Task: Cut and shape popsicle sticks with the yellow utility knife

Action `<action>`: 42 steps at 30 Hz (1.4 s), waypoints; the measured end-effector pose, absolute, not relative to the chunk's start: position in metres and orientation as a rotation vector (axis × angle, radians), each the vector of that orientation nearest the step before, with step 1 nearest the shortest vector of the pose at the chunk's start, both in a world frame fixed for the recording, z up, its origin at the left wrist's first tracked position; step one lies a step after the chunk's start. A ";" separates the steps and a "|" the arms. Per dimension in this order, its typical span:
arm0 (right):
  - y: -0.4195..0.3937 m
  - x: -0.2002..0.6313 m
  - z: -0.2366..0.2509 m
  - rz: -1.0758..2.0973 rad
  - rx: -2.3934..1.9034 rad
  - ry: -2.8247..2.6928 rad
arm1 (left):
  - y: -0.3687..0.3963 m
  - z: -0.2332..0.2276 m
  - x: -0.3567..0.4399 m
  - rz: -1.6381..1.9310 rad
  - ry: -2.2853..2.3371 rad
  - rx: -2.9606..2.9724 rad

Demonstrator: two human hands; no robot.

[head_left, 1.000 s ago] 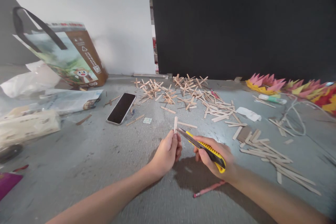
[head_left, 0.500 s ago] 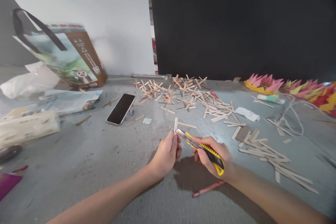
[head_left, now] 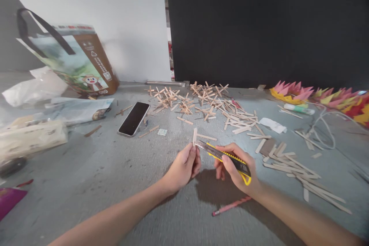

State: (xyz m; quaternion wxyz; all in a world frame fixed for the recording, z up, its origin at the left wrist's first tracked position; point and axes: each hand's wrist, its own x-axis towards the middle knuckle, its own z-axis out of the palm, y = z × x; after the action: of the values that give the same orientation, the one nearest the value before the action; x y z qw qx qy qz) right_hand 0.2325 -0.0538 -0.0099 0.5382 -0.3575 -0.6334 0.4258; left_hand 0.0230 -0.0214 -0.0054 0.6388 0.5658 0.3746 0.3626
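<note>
Between the thumb and fingers of my left hand [head_left: 186, 165] a wooden craft stick [head_left: 195, 135] is pinched, its upper end pointing up and away. My right hand [head_left: 238, 165] is wrapped round a yellow and black utility knife [head_left: 227, 158]. The knife's metal blade [head_left: 201, 145] reaches left to the edge of the stick, just above my left thumb; whether it bites into the wood cannot be made out. Behind the held stick, another craft stick [head_left: 206, 137] lies on the table. A pink pencil [head_left: 230, 206] rests below my right hand.
Craft sticks joined in crosses [head_left: 184, 103] are heaped at the back, with loose sticks [head_left: 291, 165] at the right. A phone [head_left: 134, 119] lies left of centre, before a carrier bag [head_left: 86, 61]. Pink and yellow folded paper [head_left: 291, 94], a glue stick [head_left: 298, 109] and a white cable [head_left: 331, 130] are at right.
The knife has turned to a flatter angle, and my right hand has shifted slightly right. My left hand still pinches the stick, with little movement.
</note>
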 end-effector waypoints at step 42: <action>-0.041 0.238 -0.008 0.055 -0.875 -2.185 | -0.027 -0.001 0.016 0.510 0.837 1.848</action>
State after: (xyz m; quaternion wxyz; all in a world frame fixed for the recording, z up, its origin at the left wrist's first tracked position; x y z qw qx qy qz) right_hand 0.2385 -0.0415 -0.0080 0.3835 -0.3434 -0.8570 0.0218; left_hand 0.0161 -0.0272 -0.0010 0.5011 0.7645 0.3462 0.2111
